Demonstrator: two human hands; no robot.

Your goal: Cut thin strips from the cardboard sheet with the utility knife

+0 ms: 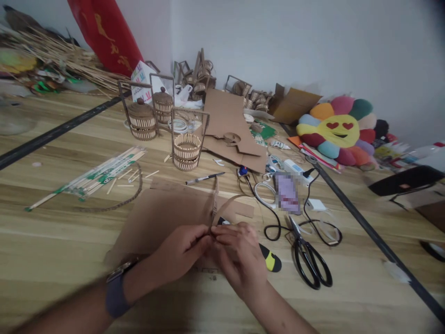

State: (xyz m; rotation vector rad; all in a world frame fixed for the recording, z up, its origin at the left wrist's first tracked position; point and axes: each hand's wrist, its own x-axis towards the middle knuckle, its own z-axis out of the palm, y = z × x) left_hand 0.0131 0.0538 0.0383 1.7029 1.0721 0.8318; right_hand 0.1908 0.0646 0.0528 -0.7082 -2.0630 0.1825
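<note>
the left hand [184,250] and the right hand [241,255] meet over the middle of the work area, fingertips drawn together and clamped on a narrow brown cardboard strip [215,200]. one length stands up from the pinch with its ridged side showing, while another bows off to the right in a loose curve; the fingers cover the point where these join, so i cannot tell whether this is one piece or two. the grips sit right against each other, probably because so thin and springy a strip bends wherever it lacks support, and fingers that near can control a short stretch exactly.

beneath lies a flat brown cardboard sheet [156,222], seemingly serving as a mat over the pale wooden tabletop [52,260]. a black-and-yellow handled tool [273,260] is partly hidden by the right hand, and black-handled metal scissors [301,238] rest near it, handles turned toward the person, which suits a quick pick-up on that side. a slim black pen [205,179] lies past the sheet, clear of the fingers.

farther back, an open round basket of pale sticks with a tall brown handle [187,153] stands upright, likely kept in sight but out of the elbows' way. on the left, plastic-wrapped pale wooden sticks [107,172] lie flat beside short loose stick pieces [111,185], well apart from the hands.
</note>
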